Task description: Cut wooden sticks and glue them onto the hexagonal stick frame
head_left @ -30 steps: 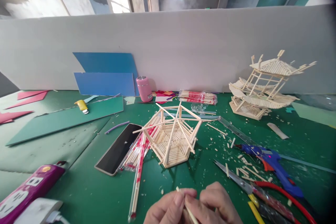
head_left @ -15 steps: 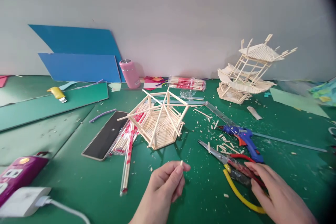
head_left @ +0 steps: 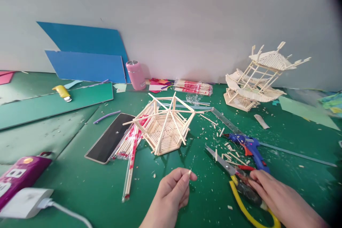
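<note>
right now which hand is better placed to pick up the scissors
Right. The right hand already rests on the scissors at their handles, while the left hand is pinching a short wooden stick.

short pale stick | upright, pinched | scissors | yellow-red handles, flat on mat, blades shut

Yellow-handled scissors, blue glue gun, green mat

scissors handles under r. hand
</note>
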`<state>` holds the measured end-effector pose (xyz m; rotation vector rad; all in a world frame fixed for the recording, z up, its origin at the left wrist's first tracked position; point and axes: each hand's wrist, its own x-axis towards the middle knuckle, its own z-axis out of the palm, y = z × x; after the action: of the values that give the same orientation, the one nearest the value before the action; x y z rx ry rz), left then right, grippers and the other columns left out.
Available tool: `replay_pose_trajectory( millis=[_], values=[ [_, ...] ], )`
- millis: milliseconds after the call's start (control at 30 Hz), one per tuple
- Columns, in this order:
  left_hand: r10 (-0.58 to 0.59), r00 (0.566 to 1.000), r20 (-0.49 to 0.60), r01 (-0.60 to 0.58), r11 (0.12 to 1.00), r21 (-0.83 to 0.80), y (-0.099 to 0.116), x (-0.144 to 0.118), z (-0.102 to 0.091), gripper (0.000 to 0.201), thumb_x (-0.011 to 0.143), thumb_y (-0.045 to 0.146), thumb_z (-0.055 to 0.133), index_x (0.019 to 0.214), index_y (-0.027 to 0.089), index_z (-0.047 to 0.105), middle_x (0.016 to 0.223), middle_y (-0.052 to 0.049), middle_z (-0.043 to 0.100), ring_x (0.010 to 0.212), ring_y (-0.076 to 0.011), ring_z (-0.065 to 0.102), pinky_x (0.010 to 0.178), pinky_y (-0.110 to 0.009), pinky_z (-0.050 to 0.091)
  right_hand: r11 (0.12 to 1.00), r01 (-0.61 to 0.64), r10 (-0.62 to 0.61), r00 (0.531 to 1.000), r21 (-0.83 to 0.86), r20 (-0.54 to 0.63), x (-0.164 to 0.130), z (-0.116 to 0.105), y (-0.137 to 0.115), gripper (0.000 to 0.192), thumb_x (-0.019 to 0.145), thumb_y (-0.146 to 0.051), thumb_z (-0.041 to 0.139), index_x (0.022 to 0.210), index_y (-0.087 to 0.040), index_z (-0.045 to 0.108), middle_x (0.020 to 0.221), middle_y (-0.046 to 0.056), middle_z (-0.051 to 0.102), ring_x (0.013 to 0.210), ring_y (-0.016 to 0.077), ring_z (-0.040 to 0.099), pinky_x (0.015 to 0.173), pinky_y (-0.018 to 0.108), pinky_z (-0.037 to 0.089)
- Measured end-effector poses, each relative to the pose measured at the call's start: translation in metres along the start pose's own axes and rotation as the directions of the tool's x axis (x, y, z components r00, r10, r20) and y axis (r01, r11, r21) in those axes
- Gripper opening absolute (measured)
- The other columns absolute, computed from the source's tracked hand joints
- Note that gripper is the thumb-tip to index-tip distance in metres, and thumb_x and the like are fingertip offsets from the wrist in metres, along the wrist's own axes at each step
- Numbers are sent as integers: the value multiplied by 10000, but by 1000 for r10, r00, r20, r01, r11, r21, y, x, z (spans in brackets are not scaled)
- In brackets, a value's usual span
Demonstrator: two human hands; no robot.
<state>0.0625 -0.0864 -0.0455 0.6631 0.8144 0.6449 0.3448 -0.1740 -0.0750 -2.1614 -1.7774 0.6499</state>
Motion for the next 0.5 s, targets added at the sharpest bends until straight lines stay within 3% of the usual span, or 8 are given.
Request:
replay_pose_trajectory(
  millis=[67, 100, 133, 167, 233, 300, 367, 500],
  values=[
    [4, 1000, -5, -4, 1000, 2, 0, 2, 1, 316, 763, 443, 622, 778, 128, 608, 486, 92, 281, 463, -66, 178, 461, -237, 128, 962, -139, 132, 990, 233, 48, -6, -3, -8, 291, 842, -464, 420, 890, -239, 599, 866, 48, 668, 655, 175, 639, 615, 278, 512],
    [3, 1000, -4, -3, 1000, 0, 0, 3, 2, 306, 768, 434, 620, 776, 129, 605, 483, 93, 286, 458, -64, 180, 458, -237, 127, 896, -221, 204, 975, 386, 83, -8, -3, -14, 315, 834, -487, 439, 955, -242, 595, 893, 45, 670, 610, 156, 631, 588, 263, 509],
    [2, 1000, 4, -2, 1000, -4, 0, 4, 2, 298, 771, 427, 618, 771, 130, 601, 477, 93, 292, 451, -62, 183, 455, -237, 125, 772, -307, 269, 951, 556, 152, -10, -2, -19, 358, 821, -514, 455, 1011, -241, 589, 899, 48, 672, 548, 136, 612, 533, 249, 497],
    [2, 1000, 14, -2, 1000, -7, 0, 5, 2, 290, 774, 421, 617, 766, 132, 597, 473, 93, 298, 445, -61, 186, 451, -238, 125, 591, -384, 299, 921, 709, 250, -11, 0, -24, 406, 800, -537, 480, 1044, -232, 590, 880, 56, 676, 483, 119, 582, 464, 236, 469],
    [2, 999, 35, -2, 1000, -13, -1, 7, 1, 283, 777, 417, 613, 759, 136, 590, 466, 92, 307, 436, -60, 189, 445, -238, 125, 237, -473, 209, 878, 848, 432, -13, 7, -31, 452, 762, -550, 536, 1045, -205, 614, 825, 75, 681, 449, 101, 554, 411, 214, 421],
    [2, 999, 50, -1, 1000, -15, 0, 7, 0, 291, 774, 426, 613, 759, 137, 586, 465, 95, 300, 435, -61, 181, 444, -238, 125, 56, -502, 71, 864, 863, 498, -12, 16, -32, 437, 730, -518, 602, 1038, -210, 634, 884, 96, 686, 523, 106, 594, 479, 214, 454],
    [1, 999, 47, -1, 1000, -5, 2, 6, -1, 304, 764, 439, 619, 760, 137, 588, 479, 95, 287, 451, -66, 174, 451, -237, 128, 45, -492, 12, 870, 869, 492, -12, 26, -29, 444, 684, -462, 676, 1065, -240, 629, 987, 97, 675, 635, 133, 642, 589, 242, 500],
    [15, 1000, 5, -15, 999, 31, 9, 2, 1, 325, 761, 466, 608, 761, 142, 591, 509, 83, 287, 493, -84, 197, 475, -238, 145, 321, -419, 43, 903, 849, 428, -19, 44, -25, 462, 656, -332, 717, 1104, -301, 608, 946, 50, 692, 817, 207, 673, 662, 257, 536]
  ],
)
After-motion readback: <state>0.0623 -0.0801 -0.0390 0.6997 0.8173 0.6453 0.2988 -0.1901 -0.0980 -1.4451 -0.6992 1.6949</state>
